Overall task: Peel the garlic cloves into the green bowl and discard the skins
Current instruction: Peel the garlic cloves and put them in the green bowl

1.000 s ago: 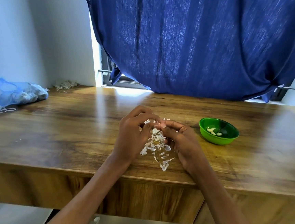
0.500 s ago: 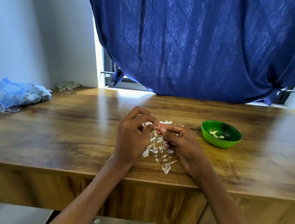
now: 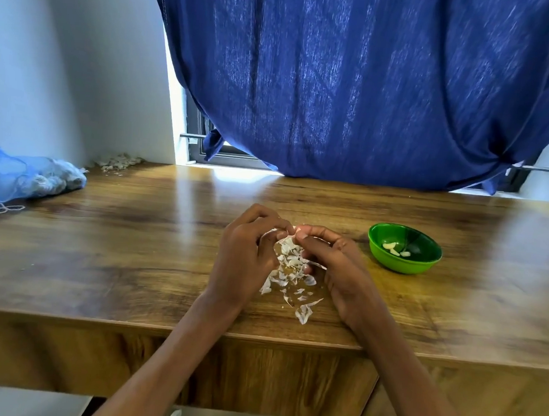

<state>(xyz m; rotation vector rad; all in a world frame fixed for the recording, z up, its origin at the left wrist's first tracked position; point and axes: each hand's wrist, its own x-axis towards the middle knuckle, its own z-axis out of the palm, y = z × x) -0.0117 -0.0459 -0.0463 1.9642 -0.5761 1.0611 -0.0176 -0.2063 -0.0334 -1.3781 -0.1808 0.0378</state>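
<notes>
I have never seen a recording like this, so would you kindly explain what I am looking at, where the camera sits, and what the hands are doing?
There is no machine here: a person wears one wide-angle camera on the head, so this single view looks forward and down along their own bare arms. The left hand and right hand meet over a wooden table, their fingertips pinching a small garlic clove that is mostly hidden. Beneath them lies a scatter of papery skins. To the right stands a green bowl holding a few peeled cloves. At the far left lie a blue mesh bag and another pile of skins. A blue curtain hangs behind.
</notes>
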